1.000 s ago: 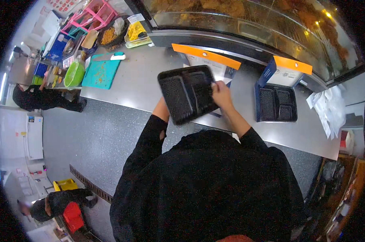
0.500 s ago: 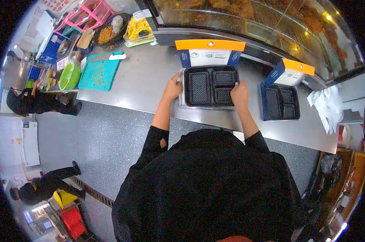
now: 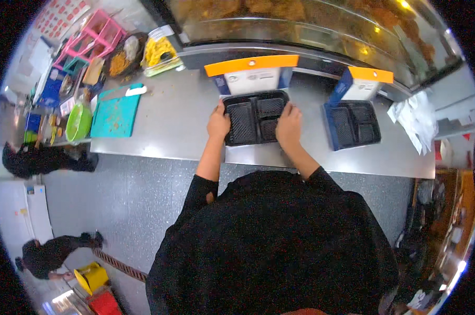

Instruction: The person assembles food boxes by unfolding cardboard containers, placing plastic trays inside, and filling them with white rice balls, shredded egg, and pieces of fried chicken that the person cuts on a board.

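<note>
In front of me on the steel counter is a lidded meal box (image 3: 252,79), its orange-edged lid raised at the back. A black compartment tray (image 3: 241,123) sits in it. My left hand (image 3: 218,125) is closed on the left edge of the tray. My right hand (image 3: 289,126) grips the opposite edge, its fingers curled over the rim. How far each grip also takes in the box's side is hidden. To the right stands a second meal box (image 3: 359,84), also opened, with a similar black tray (image 3: 355,125) inside.
A teal cutting board (image 3: 114,118) with a white-handled knife (image 3: 136,90) lies at left, beside a green basket (image 3: 79,122). White plastic bags (image 3: 413,118) hang at the right edge. A glass display case (image 3: 300,26) borders the back. Two people (image 3: 54,252) are at far left.
The view has shifted. My right hand has moved farther up the tray's right side, and the tray now sits slightly turned. Both hands keep hold of it.
</note>
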